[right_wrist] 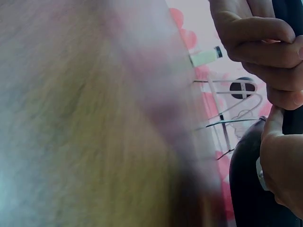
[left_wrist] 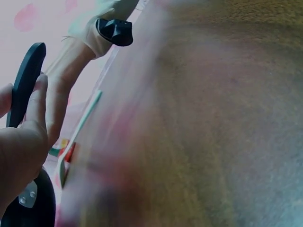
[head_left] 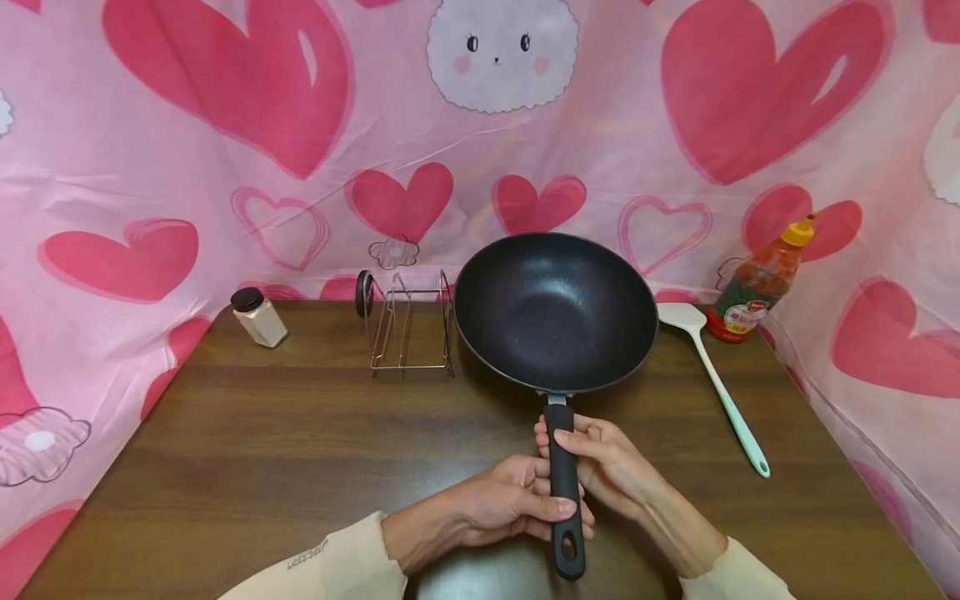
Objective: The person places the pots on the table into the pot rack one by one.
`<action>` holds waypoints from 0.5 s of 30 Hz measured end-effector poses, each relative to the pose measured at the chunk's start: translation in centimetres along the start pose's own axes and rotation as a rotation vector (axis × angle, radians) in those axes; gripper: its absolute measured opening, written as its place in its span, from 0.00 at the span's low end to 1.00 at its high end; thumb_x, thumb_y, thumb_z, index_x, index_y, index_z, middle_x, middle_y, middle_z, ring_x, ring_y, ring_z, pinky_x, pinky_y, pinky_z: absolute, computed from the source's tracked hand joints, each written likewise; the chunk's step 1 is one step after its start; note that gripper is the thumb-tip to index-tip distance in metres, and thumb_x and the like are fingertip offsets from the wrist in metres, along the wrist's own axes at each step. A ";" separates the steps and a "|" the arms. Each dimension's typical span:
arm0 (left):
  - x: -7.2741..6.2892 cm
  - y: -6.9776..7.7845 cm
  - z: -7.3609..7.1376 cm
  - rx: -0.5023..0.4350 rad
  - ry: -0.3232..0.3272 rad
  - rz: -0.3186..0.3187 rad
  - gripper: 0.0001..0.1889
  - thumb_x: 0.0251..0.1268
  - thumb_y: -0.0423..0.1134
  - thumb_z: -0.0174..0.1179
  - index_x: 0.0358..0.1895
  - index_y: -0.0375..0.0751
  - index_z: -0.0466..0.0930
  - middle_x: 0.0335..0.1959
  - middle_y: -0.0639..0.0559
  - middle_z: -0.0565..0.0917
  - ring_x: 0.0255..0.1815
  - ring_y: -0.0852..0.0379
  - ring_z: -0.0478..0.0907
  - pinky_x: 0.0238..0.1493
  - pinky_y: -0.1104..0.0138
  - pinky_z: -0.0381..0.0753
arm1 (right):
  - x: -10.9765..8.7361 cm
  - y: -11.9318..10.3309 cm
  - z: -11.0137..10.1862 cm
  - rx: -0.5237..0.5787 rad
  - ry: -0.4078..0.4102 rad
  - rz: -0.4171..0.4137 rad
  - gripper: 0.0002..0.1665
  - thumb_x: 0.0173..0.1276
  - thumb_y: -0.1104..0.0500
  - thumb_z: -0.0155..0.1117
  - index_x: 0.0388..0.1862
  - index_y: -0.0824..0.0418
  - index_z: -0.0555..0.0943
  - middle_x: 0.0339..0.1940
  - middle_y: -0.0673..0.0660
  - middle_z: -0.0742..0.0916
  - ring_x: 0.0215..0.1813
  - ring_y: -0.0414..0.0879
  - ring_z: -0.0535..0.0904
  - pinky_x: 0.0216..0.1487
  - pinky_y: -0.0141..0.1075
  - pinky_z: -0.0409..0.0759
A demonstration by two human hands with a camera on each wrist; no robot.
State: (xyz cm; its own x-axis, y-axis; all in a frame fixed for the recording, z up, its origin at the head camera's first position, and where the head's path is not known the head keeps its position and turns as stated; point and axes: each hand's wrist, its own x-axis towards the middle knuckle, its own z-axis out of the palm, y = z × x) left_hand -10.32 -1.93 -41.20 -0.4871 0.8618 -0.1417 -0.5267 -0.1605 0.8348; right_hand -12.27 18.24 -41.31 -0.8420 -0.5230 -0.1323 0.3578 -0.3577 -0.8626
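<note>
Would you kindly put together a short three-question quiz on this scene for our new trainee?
1. Multiple choice: which part of the black wok do the left hand and right hand hold?
A) its rim
B) its handle
C) its underside

2. True or false: in the head view, the wire rack stands to the left of the wok.

3. Fill in the blank: in the head view, the utensil lying beside the sauce bottle is a ____.

Key:
1. B
2. True
3. spatula
</note>
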 end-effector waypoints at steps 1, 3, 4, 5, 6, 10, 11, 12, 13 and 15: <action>-0.1 0.1 0.0 0.010 -0.002 0.004 0.14 0.75 0.27 0.54 0.59 0.26 0.69 0.46 0.48 0.87 0.50 0.54 0.85 0.56 0.58 0.83 | 0.0 -0.1 0.1 -0.002 -0.001 -0.009 0.19 0.78 0.68 0.52 0.64 0.78 0.69 0.56 0.63 0.81 0.55 0.47 0.81 0.64 0.38 0.77; -0.3 0.3 0.0 0.026 -0.006 0.012 0.15 0.75 0.27 0.54 0.59 0.26 0.69 0.47 0.47 0.87 0.50 0.53 0.85 0.56 0.57 0.83 | 0.0 -0.2 0.3 -0.008 -0.009 -0.024 0.20 0.78 0.69 0.52 0.64 0.79 0.68 0.56 0.63 0.81 0.54 0.47 0.81 0.64 0.38 0.77; -0.4 0.4 0.0 0.031 -0.010 0.015 0.14 0.75 0.27 0.55 0.59 0.26 0.69 0.47 0.46 0.87 0.51 0.53 0.86 0.56 0.57 0.82 | 0.1 -0.2 0.5 -0.011 -0.013 -0.030 0.20 0.78 0.69 0.52 0.64 0.78 0.68 0.56 0.63 0.81 0.54 0.47 0.81 0.64 0.38 0.77; -0.5 0.5 0.0 0.038 -0.014 0.019 0.14 0.75 0.27 0.55 0.59 0.26 0.69 0.47 0.46 0.87 0.51 0.52 0.86 0.56 0.57 0.82 | 0.1 -0.3 0.6 -0.016 -0.017 -0.037 0.20 0.78 0.70 0.52 0.64 0.78 0.68 0.56 0.63 0.81 0.54 0.47 0.81 0.64 0.38 0.77; -0.6 0.6 0.0 0.044 -0.019 0.025 0.14 0.74 0.27 0.55 0.58 0.26 0.69 0.47 0.45 0.87 0.51 0.52 0.86 0.56 0.57 0.82 | 0.1 -0.4 0.7 -0.020 -0.021 -0.044 0.21 0.78 0.70 0.52 0.65 0.79 0.67 0.56 0.62 0.81 0.53 0.47 0.82 0.64 0.38 0.77; -0.9 1.2 0.0 0.066 -0.040 0.070 0.14 0.74 0.28 0.55 0.57 0.24 0.70 0.46 0.46 0.87 0.50 0.51 0.86 0.55 0.57 0.83 | 0.2 -0.8 1.3 0.001 -0.042 -0.086 0.20 0.79 0.69 0.50 0.66 0.76 0.67 0.56 0.62 0.82 0.56 0.48 0.82 0.65 0.39 0.76; -0.9 1.4 0.0 0.071 -0.046 0.081 0.15 0.74 0.28 0.56 0.57 0.24 0.70 0.46 0.46 0.87 0.50 0.52 0.86 0.54 0.56 0.83 | 0.3 -0.9 1.4 0.017 -0.051 -0.098 0.19 0.80 0.69 0.49 0.66 0.76 0.67 0.57 0.62 0.82 0.57 0.48 0.82 0.65 0.39 0.76; -1.0 1.6 0.0 0.073 -0.052 0.092 0.15 0.74 0.29 0.56 0.57 0.23 0.70 0.45 0.47 0.87 0.50 0.51 0.86 0.54 0.56 0.83 | 0.3 -1.0 1.6 0.042 -0.064 -0.109 0.19 0.80 0.69 0.48 0.66 0.75 0.68 0.57 0.62 0.82 0.58 0.48 0.81 0.66 0.39 0.76; -1.0 1.8 0.0 0.076 -0.060 0.099 0.16 0.74 0.29 0.56 0.58 0.22 0.69 0.45 0.48 0.87 0.49 0.52 0.86 0.54 0.56 0.83 | 0.4 -1.0 1.7 0.073 -0.081 -0.120 0.18 0.81 0.70 0.46 0.65 0.73 0.70 0.58 0.62 0.82 0.59 0.48 0.81 0.66 0.39 0.75; -1.2 2.1 -0.1 0.080 -0.077 0.108 0.16 0.74 0.29 0.56 0.58 0.22 0.69 0.44 0.49 0.87 0.49 0.53 0.86 0.55 0.56 0.83 | 0.5 -1.1 2.0 0.145 -0.126 -0.143 0.18 0.82 0.70 0.43 0.65 0.72 0.71 0.60 0.62 0.81 0.62 0.48 0.80 0.68 0.39 0.74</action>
State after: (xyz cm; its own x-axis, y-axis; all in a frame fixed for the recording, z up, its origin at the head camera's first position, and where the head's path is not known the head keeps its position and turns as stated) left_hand -10.90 -3.34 -39.27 -0.4810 0.8767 -0.0101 -0.4159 -0.2180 0.8829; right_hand -12.25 16.83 -39.48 -0.8343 -0.5485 0.0561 0.3007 -0.5378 -0.7876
